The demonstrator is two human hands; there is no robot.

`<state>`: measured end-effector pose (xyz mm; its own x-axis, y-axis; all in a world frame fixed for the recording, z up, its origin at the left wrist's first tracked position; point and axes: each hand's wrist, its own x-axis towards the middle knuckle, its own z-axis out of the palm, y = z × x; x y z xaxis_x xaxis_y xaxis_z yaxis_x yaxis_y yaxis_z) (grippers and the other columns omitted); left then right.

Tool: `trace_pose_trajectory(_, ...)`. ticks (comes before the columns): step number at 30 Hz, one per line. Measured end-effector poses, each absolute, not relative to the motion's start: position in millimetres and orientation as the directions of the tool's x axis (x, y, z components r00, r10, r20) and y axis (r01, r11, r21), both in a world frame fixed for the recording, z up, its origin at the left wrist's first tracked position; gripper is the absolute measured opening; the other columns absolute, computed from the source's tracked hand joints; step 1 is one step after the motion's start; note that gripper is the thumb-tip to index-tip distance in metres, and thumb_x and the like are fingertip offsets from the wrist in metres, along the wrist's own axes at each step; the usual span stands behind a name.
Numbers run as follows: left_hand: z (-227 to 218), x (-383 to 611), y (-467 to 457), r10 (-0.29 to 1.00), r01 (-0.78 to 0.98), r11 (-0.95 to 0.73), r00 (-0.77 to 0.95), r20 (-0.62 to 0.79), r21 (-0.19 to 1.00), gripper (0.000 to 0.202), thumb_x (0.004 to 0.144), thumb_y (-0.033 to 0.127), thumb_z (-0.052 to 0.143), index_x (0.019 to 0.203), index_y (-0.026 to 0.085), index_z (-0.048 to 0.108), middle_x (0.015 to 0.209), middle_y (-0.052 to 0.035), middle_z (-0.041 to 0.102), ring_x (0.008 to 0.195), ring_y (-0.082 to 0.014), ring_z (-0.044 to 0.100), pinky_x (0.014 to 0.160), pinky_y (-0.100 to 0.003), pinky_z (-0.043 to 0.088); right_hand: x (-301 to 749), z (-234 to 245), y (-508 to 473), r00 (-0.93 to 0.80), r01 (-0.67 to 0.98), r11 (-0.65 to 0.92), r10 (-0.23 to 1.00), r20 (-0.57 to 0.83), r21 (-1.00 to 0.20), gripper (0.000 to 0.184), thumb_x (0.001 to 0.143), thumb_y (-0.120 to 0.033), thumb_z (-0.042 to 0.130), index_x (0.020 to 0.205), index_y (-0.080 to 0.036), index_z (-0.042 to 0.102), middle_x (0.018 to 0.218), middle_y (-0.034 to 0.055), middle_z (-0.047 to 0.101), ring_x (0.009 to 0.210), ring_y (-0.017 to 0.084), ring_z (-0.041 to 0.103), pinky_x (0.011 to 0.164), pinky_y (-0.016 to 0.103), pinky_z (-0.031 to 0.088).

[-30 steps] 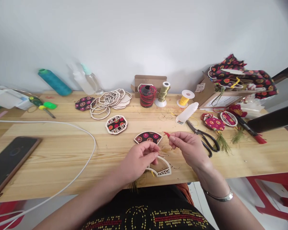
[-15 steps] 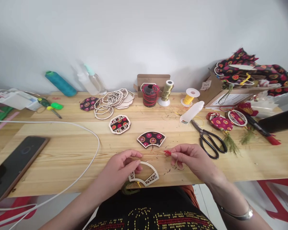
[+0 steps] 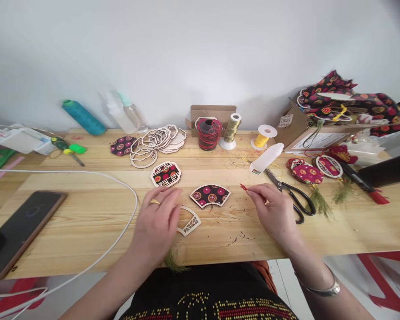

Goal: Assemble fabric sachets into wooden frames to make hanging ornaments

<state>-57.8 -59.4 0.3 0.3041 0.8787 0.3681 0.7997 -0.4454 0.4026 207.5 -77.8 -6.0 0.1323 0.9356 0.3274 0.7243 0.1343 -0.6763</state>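
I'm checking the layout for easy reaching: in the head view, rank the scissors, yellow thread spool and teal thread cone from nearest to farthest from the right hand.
1. Scissors: just right of the right hand, partly behind it.
2. Yellow thread spool: farther back.
3. Teal thread cone: back left.

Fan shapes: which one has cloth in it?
The fan farther back: dark patterned cloth fills it. The fan frame by the left hand is open.
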Motion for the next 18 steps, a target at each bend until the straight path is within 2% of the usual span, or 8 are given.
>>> trace_pose_trajectory(3,2,-39,-58,0.866,0.756,-0.496,0.388,0.316,0.428,0.043,0.088,0.021,0.055,0.130,0.014,0.050,0.108,-0.0107,0.070,0.122,-0.0291,0.045,0.099,-0.045,0.041,193,-4,-74,0.063,0.639,0.234,0.933,0.353,-0.733,0.013,0.086,-0.020,0.058,0.081,-0.022,0.070,0.086,0.0068,0.072,0.086,0.022,0.060,0.079,0.040,0.051)
trace_pose_trajectory(6,1,-26,-53,0.890,0.744,-0.456,0.388,0.240,0.489,0.056,0.086,0.018,0.058,0.139,0.015,0.038,0.117,-0.0105,0.069,0.122,-0.0291,0.043,0.102,-0.049,0.036,185,-5,-74,-0.068,0.643,0.341,0.917,0.392,-0.686,0.016,0.087,-0.016,0.057,0.083,-0.024,0.071,0.101,0.0058,0.074,0.103,0.025,0.054,0.090,0.048,0.047)
trace_pose_trajectory(10,-4,-25,-47,0.909,0.748,-0.409,0.383,0.165,0.522,0.061,0.086,0.020,0.059,0.141,0.015,0.034,0.119,-0.0103,0.069,0.119,-0.0303,0.041,0.101,-0.053,0.032,188,-10,-78,-0.242,0.659,0.421,0.903,0.354,-0.624,0.020,0.088,-0.013,0.054,0.086,-0.025,0.070,0.110,0.0040,0.073,0.111,0.026,0.054,0.100,0.056,0.037)
trace_pose_trajectory(18,-10,-28,-46,0.914,0.754,-0.393,0.383,0.134,0.526,0.063,0.085,0.022,0.060,0.142,0.017,0.033,0.120,-0.0098,0.068,0.114,-0.0313,0.041,0.099,-0.053,0.032,191,-15,-80,-0.256,0.680,0.416,0.906,0.336,-0.604,0.019,0.090,-0.016,0.053,0.087,-0.024,0.069,0.115,0.0052,0.071,0.116,0.027,0.054,0.101,0.056,0.036)
